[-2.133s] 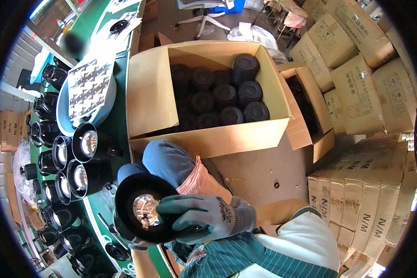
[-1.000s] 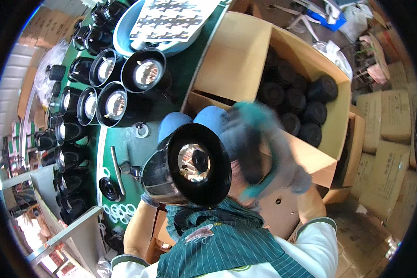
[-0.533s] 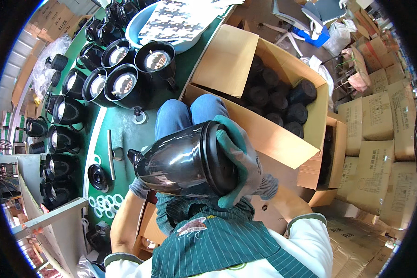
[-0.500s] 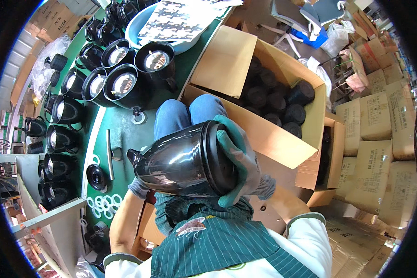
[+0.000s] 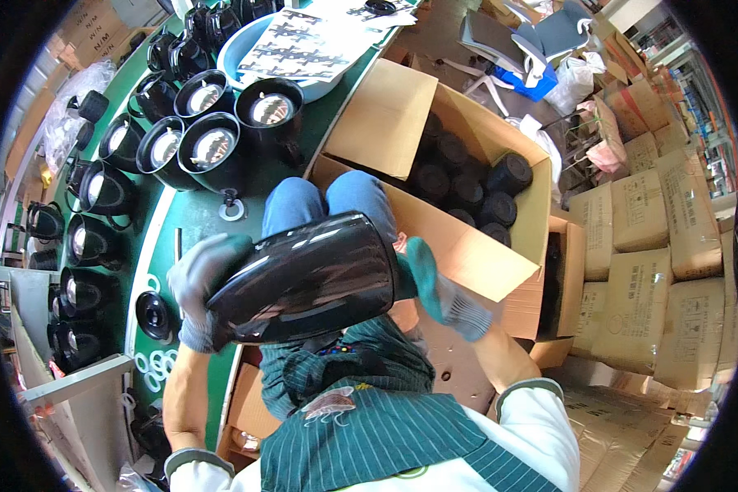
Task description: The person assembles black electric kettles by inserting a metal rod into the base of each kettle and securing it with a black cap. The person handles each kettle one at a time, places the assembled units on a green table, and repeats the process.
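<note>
A large glossy black jug (image 5: 312,279) lies on its side above my lap, its narrow end to the left. My left hand (image 5: 201,279), in a grey and green glove, is closed around that narrow end. My right hand (image 5: 435,283), gloved alike, is at the jug's wide end, its palm side toward the rim. The jug hides most of the right hand's fingers, so I cannot see how they lie. A round black lid-like part (image 5: 153,315) rests on the green table (image 5: 201,221) left of my left hand, by several white rings (image 5: 154,369).
Several black jugs (image 5: 209,148) with shiny round insides stand along the table's left and far side. A blue basin (image 5: 234,53) under printed sheets (image 5: 303,49) is behind them. An open carton (image 5: 467,225) of black cylindrical parts is at the right, with stacked cartons (image 5: 631,303) beyond.
My left hand has come up into view around the narrow end. My right hand no longer wraps the wide end, and the grooved ring there no longer shows. The jug shifted slightly left.
</note>
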